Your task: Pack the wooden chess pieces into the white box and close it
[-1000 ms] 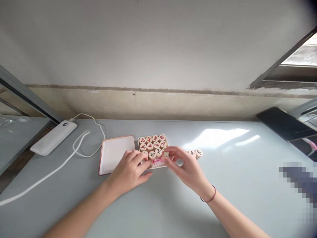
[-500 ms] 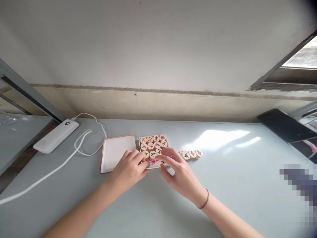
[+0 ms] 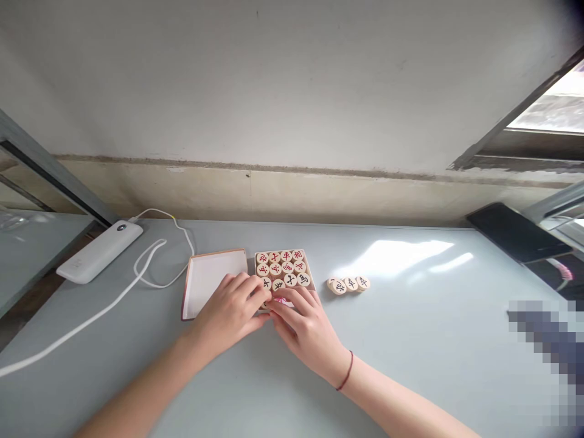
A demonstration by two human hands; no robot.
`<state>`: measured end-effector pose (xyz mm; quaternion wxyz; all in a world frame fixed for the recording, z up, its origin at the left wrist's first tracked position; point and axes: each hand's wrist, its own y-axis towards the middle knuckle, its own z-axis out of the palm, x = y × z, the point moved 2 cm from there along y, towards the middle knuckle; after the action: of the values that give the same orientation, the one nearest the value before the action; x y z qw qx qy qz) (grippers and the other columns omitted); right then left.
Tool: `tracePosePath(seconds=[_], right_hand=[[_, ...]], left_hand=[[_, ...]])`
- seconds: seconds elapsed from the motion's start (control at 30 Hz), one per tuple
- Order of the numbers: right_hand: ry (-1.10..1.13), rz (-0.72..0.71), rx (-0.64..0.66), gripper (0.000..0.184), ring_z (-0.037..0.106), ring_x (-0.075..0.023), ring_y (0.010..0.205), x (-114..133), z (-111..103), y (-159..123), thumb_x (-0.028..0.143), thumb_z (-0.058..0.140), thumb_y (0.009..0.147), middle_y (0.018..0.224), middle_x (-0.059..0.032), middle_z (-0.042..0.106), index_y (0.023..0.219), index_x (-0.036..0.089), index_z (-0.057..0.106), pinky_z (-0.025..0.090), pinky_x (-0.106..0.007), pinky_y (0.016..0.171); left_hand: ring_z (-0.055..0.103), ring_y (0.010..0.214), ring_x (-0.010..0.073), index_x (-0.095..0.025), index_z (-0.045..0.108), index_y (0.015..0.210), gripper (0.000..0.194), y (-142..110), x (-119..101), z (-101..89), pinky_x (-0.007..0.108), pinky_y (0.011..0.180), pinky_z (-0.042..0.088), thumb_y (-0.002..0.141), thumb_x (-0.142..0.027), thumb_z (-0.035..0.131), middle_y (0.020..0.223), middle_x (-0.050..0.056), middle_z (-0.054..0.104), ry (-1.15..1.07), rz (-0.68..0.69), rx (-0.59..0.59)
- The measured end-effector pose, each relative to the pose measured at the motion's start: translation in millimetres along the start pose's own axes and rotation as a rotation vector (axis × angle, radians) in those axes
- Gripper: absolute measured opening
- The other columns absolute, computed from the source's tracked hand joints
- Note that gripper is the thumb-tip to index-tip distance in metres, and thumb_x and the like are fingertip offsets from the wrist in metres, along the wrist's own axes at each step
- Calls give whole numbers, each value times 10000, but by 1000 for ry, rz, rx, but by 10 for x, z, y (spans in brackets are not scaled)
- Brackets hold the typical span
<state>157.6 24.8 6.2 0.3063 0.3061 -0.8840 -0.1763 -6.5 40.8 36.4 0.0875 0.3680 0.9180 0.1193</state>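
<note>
A small open box (image 3: 308,272) holds rows of round wooden chess pieces (image 3: 281,266) marked in red and black. My left hand (image 3: 229,314) rests at the box's near left corner, fingers bent and pressed on its edge. My right hand (image 3: 306,326) lies over the box's near row, fingers stretched flat towards the left, their tips meeting those of the left hand. The pieces under the fingers are hidden. Three loose pieces (image 3: 349,284) lie in a row on the table to the right of the box.
The box's lid (image 3: 205,281) lies upturned to the left of the box. A white power bank (image 3: 99,251) with a looping white cable (image 3: 150,261) sits at the far left. A dark phone (image 3: 515,232) lies at the right edge. A wall runs behind the pale table (image 3: 410,340).
My right hand has carried a piece to the box's near row and now lies flat over it, shifted left. My left hand has stayed at the box's corner.
</note>
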Motion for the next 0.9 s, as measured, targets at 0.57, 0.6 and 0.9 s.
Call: tracePosePath(seconds=[0.57, 0.6, 0.9], right_hand=[[-474, -27, 123, 274, 604, -252, 972, -749, -677, -160, 193, 467, 897, 996, -94, 686, 1136, 168, 597, 339, -521, 1031], [-459, -25, 135, 258, 613, -241, 949, -767, -675, -170, 179, 449, 906, 968, -86, 688, 1110, 176, 606, 337, -525, 1037], [-54, 153, 15, 183, 638, -191, 804, -456, -712, 72, 281, 498, 921, 897, -53, 694, 1047, 218, 614, 506, -390, 820]], left_hand=[[531, 757, 180, -188, 564, 900, 85, -9, 0, 25, 314, 699, 378, 850, -230, 619, 826, 14, 579, 17, 11, -5], [528, 752, 181, -189, 563, 896, 110, -6, -5, 19, 314, 696, 380, 840, -253, 633, 823, 12, 579, 2, 3, -10], [610, 910, 205, -183, 498, 1220, 314, 212, -219, -94, 346, 775, 483, 935, -313, 516, 1029, 76, 636, -113, -62, -205]])
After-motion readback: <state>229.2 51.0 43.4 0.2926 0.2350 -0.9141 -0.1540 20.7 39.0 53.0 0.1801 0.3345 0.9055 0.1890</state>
